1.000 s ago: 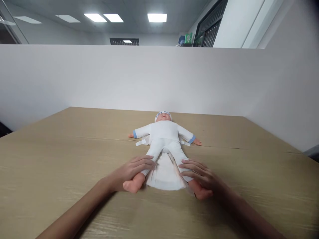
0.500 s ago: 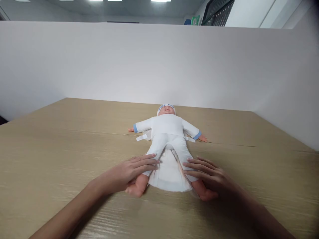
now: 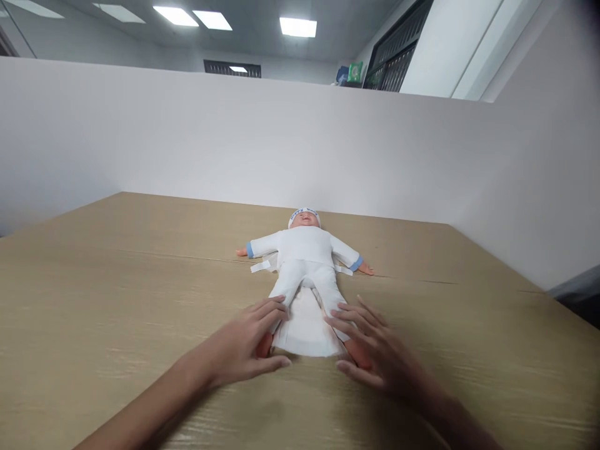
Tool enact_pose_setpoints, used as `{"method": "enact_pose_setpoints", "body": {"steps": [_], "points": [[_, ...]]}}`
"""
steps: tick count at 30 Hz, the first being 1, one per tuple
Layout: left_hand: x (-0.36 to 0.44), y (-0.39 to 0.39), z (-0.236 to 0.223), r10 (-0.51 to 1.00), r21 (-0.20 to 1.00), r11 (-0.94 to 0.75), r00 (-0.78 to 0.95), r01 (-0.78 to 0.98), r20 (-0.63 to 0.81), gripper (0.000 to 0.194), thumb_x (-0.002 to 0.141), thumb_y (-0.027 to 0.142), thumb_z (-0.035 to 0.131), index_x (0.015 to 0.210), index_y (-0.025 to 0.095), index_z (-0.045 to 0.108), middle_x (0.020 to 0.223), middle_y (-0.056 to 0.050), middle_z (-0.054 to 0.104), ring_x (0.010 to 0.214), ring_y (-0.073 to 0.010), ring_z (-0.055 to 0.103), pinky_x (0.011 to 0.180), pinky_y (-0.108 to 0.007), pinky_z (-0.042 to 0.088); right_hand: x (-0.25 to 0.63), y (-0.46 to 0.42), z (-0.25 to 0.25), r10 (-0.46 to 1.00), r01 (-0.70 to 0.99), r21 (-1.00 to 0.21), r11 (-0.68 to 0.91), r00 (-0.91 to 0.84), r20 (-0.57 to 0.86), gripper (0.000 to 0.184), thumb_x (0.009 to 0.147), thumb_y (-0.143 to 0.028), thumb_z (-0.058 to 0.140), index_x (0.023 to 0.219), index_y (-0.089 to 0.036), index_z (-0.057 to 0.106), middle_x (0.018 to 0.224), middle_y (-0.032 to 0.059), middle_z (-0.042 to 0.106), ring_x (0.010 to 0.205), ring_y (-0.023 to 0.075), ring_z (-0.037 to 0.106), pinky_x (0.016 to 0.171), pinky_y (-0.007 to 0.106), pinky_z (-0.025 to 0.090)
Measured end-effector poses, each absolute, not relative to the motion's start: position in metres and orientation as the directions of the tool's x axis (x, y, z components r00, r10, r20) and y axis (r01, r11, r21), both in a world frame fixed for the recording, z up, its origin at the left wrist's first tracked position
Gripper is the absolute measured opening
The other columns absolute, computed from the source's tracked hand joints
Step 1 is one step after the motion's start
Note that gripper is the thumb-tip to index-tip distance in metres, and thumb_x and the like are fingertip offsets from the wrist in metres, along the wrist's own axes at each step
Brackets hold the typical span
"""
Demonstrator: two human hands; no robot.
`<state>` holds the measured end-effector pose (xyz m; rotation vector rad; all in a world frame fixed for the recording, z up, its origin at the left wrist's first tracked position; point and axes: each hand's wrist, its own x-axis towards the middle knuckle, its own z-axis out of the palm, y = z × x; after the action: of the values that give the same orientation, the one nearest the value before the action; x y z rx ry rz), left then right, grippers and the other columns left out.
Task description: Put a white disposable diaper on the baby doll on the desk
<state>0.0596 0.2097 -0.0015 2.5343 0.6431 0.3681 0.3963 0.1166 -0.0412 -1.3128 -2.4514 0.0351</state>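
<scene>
A baby doll (image 3: pixel 307 247) in a white suit with blue cuffs and a printed white headband lies on its back, arms spread, head away from me. Beneath it is an unfolded diaper (image 3: pixel 307 331); its front panel spreads between the legs and its tabs stick out at both sides of the waist. My left hand (image 3: pixel 253 340) is over the doll's lower leg on the left, fingers extended and thumb apart. Over the other lower leg is my right hand (image 3: pixel 370 344), fingers spread. Both hands largely hide the doll's feet.
The doll lies on a wood-patterned tabletop (image 3: pixel 140 300). A white partition (image 3: pixel 234 137) stands behind it and continues along the right. A dark object (image 3: pixel 579 297) shows at the right edge. Beyond the partition are ceiling lights and a green package (image 3: pixel 355 72).
My thumbs have swung out towards the diaper's near edge, and both hands now cover more of the doll's feet. The camera view has tilted up, showing more of the room.
</scene>
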Motion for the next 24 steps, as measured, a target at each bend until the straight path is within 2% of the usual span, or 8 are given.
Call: {"method": "enact_pose_setpoints", "body": {"steps": [1, 3, 6, 10, 13, 15, 21, 24], "points": [[0.064, 0.206, -0.007, 0.530, 0.497, -0.768, 0.836, 0.403, 0.143, 0.059, 0.092, 0.054, 0.079, 0.138, 0.022, 0.057, 0.149, -0.015, 0.062, 0.157, -0.0386, 0.043, 0.125, -0.057, 0.045, 0.387, 0.114, -0.046, 0.815, 0.827, -0.151, 0.541, -0.471, 0.338, 0.071, 0.100, -0.047, 0.070, 0.164, -0.027, 0.046, 0.154, 0.0112, 0.063, 0.151, 0.0342, 0.052, 0.134, 0.066, 0.029], [0.073, 0.199, -0.018, 0.585, 0.440, -0.765, 0.792, 0.469, 0.173, 0.048, 0.090, 0.039, 0.080, 0.129, 0.021, 0.057, 0.146, -0.016, 0.062, 0.155, -0.0386, 0.043, 0.123, -0.057, 0.046, 0.371, 0.112, -0.059, 0.817, 0.867, -0.093, 0.489, -0.418, 0.398, 0.075, 0.097, -0.045, 0.072, 0.164, -0.024, 0.046, 0.149, 0.0123, 0.065, 0.148, 0.0356, 0.052, 0.130, 0.065, 0.036], [0.083, 0.193, -0.031, 0.637, 0.356, -0.756, 0.743, 0.549, 0.205, 0.032, 0.089, 0.013, 0.068, 0.118, 0.021, 0.058, 0.138, -0.014, 0.064, 0.150, -0.0355, 0.046, 0.121, -0.055, 0.047, 0.358, 0.112, -0.075, 0.812, 0.908, -0.040, 0.417, -0.353, 0.464, 0.066, 0.096, -0.026, 0.069, 0.159, -0.021, 0.052, 0.142, 0.0124, 0.067, 0.143, 0.0348, 0.054, 0.127, 0.061, 0.040], [0.087, 0.196, -0.029, 0.664, 0.311, -0.742, 0.714, 0.594, 0.223, 0.011, 0.096, 0.016, 0.060, 0.105, 0.022, 0.061, 0.127, -0.012, 0.067, 0.127, -0.0343, 0.056, 0.105, -0.051, 0.052, 0.355, 0.119, -0.072, 0.796, 0.925, -0.045, 0.377, -0.299, 0.525, 0.049, 0.094, -0.007, 0.059, 0.140, -0.023, 0.069, 0.126, 0.0118, 0.072, 0.128, 0.0329, 0.061, 0.113, 0.053, 0.050], [0.086, 0.206, -0.015, 0.687, 0.436, -0.709, 0.683, 0.555, 0.248, 0.008, 0.101, 0.023, 0.057, 0.102, 0.023, 0.064, 0.111, -0.008, 0.071, 0.108, -0.0304, 0.058, 0.094, -0.045, 0.052, 0.361, 0.129, -0.055, 0.842, 0.898, -0.186, 0.400, -0.280, 0.461, 0.034, 0.102, -0.009, 0.051, 0.123, -0.024, 0.073, 0.112, 0.0096, 0.071, 0.106, 0.0288, 0.064, 0.092, 0.044, 0.056], [0.086, 0.217, -0.002, 0.704, 0.544, -0.674, 0.657, 0.500, 0.268, 0.011, 0.102, 0.027, 0.055, 0.104, 0.024, 0.066, 0.108, -0.006, 0.072, 0.106, -0.0291, 0.058, 0.093, -0.043, 0.050, 0.365, 0.140, -0.041, 0.861, 0.843, -0.334, 0.421, -0.256, 0.440, 0.027, 0.108, -0.017, 0.046, 0.117, -0.024, 0.071, 0.108, 0.0083, 0.069, 0.099, 0.0264, 0.063, 0.087, 0.041, 0.055], [0.107, 0.274, 0.025, 0.726, 0.700, -0.632, 0.568, 0.331, 0.387, 0.033, 0.105, 0.050, 0.053, 0.122, 0.025, 0.068, 0.135, -0.007, 0.067, 0.133, -0.0317, 0.052, 0.118, -0.047, 0.036, 0.373, 0.202, -0.015, 0.854, 0.571, -0.685, 0.452, -0.056, 0.516, 0.031, 0.109, -0.045, 0.049, 0.108, -0.023, 0.071, 0.128, 0.0116, 0.064, 0.125, 0.0291, 0.058, 0.115, 0.046, 0.042], [0.126, 0.318, 0.023, 0.811, 0.840, -0.465, 0.514, 0.279, 0.278, 0.038, 0.102, 0.057, 0.056, 0.113, 0.022, 0.068, 0.118, -0.007, 0.071, 0.120, -0.0320, 0.059, 0.113, -0.047, 0.040, 0.376, 0.247, -0.014, 0.904, 0.449, -0.823, 0.348, 0.071, 0.421, 0.040, 0.104, -0.059, 0.053, 0.103, -0.023, 0.071, 0.122, 0.0116, 0.068, 0.123, 0.0310, 0.059, 0.119, 0.049, 0.041]]}}
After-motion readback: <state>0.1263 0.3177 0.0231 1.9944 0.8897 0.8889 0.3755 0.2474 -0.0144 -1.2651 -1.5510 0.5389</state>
